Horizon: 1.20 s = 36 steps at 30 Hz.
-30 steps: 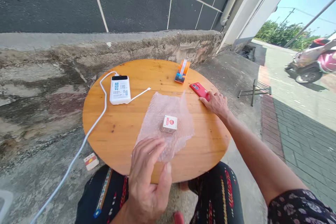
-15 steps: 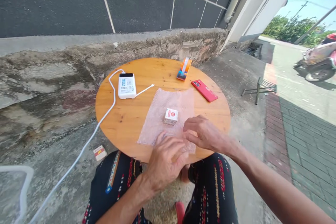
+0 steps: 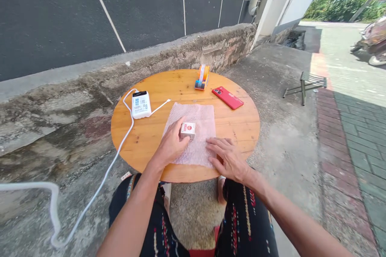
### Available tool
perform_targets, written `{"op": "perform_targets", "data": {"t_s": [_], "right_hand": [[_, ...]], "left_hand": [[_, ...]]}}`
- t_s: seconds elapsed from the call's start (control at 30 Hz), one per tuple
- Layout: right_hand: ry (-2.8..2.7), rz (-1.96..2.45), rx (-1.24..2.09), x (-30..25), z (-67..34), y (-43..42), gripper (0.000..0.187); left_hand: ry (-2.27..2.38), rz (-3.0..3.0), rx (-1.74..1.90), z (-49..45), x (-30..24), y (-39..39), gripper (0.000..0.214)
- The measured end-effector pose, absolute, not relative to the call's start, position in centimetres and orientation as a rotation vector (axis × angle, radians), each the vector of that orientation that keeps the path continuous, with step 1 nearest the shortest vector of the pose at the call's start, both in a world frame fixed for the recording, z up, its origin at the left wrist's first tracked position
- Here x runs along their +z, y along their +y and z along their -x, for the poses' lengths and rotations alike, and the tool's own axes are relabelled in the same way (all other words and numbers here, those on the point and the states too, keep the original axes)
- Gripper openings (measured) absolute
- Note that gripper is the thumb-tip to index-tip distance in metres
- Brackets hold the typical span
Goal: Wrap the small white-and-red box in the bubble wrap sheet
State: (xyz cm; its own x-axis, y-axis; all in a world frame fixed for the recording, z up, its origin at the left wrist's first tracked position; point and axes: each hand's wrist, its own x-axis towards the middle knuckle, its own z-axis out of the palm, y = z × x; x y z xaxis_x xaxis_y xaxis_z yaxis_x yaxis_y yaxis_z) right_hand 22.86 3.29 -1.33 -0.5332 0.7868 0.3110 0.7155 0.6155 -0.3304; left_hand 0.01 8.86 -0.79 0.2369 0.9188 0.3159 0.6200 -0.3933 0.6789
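A small white box with red print sits on a sheet of bubble wrap on the round wooden table. My left hand is at the box's left side, fingers along its far left edge and thumb at its near side, gripping it. To the right, my right hand lies with fingers stretched out on the sheet's right edge, holding nothing.
A white power bank with a white cable stands at the table's left. Toward the back are an orange tape dispenser and a red phone. A folding stool stands on the ground at right.
My left hand has moved from the sheet's near edge up to the box and taken hold of it. My right hand stays by the sheet's right edge. The camera view has shifted.
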Motion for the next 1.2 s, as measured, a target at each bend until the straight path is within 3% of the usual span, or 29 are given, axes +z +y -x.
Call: {"op": "perform_targets", "data": {"t_s": [0.2, 0.37, 0.73, 0.9, 1.1, 1.2], "right_hand": [[-2.327, 1.138, 0.258, -2.2, -23.0, 3.3, 0.029], [-2.203, 1.233, 0.193, -2.7, -22.9, 3.4, 0.02], [-2.221, 1.25, 0.124, -2.8, -22.5, 3.3, 0.019], [-2.234, 1.242, 0.111, -2.9, -22.4, 3.3, 0.019], [-2.197, 1.223, 0.1, -3.2, -22.7, 3.4, 0.018], [-2.16, 1.232, 0.068, -2.8, -22.6, 2.8, 0.016]], "left_hand": [[1.412, -2.04, 1.028, 0.0, -1.4, 9.0, 0.051], [1.348, -2.072, 0.992, 0.3, -0.5, 8.8, 0.05], [1.322, -2.174, 0.984, 0.3, -0.3, 9.0, 0.047], [1.316, -2.187, 0.991, 0.2, -0.6, 8.9, 0.049], [1.347, -1.97, 1.178, 1.3, -1.1, 8.7, 0.071], [1.455, -1.882, 1.259, 2.7, -0.8, 8.3, 0.063]]}}
